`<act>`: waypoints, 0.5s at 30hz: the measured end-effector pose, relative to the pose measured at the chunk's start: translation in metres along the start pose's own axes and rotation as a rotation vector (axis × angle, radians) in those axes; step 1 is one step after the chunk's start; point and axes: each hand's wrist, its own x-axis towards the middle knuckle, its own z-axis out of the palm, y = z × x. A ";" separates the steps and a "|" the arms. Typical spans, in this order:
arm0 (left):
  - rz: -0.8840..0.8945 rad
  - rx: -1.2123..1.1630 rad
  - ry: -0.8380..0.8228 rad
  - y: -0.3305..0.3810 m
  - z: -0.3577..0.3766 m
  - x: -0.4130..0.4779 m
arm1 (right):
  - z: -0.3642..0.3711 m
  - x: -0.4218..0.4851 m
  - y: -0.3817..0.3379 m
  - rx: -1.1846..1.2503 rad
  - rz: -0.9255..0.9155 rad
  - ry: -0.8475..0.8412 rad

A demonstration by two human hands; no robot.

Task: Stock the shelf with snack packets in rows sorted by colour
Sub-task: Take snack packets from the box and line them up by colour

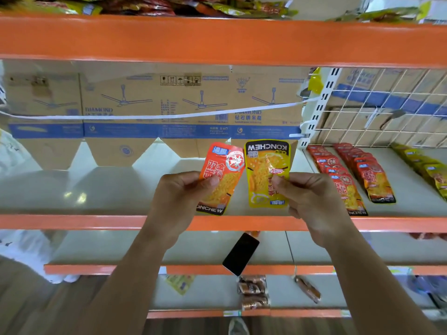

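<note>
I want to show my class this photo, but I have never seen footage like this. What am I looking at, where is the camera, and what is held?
There is no machine here: a person wears a camera on the head, looking forward and down, so you see their own arms. The left hand pinches an orange packet; the right hand pinches a yellow packet, turned upside down. Both are held above a pale shelf. To the right, red packets lie in rows, with a yellow row beyond. A dark phone lies on the lower shelf.
</note>
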 end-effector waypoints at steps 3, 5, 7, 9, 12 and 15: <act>-0.072 -0.069 -0.026 -0.002 0.005 0.000 | -0.003 0.000 0.004 0.037 0.018 -0.011; -0.094 -0.105 -0.042 -0.003 0.011 0.001 | -0.007 0.002 0.010 0.021 0.022 0.012; -0.106 -0.127 -0.062 -0.005 0.016 0.003 | -0.009 0.005 0.015 0.012 0.029 0.047; -0.104 -0.127 -0.069 -0.007 0.022 0.005 | -0.012 0.008 0.017 0.011 0.035 0.063; -0.116 -0.162 -0.066 -0.008 0.032 0.007 | -0.017 0.011 0.021 0.009 0.041 0.060; -0.131 -0.199 -0.062 -0.007 0.043 0.009 | -0.027 0.015 0.026 0.035 0.041 0.065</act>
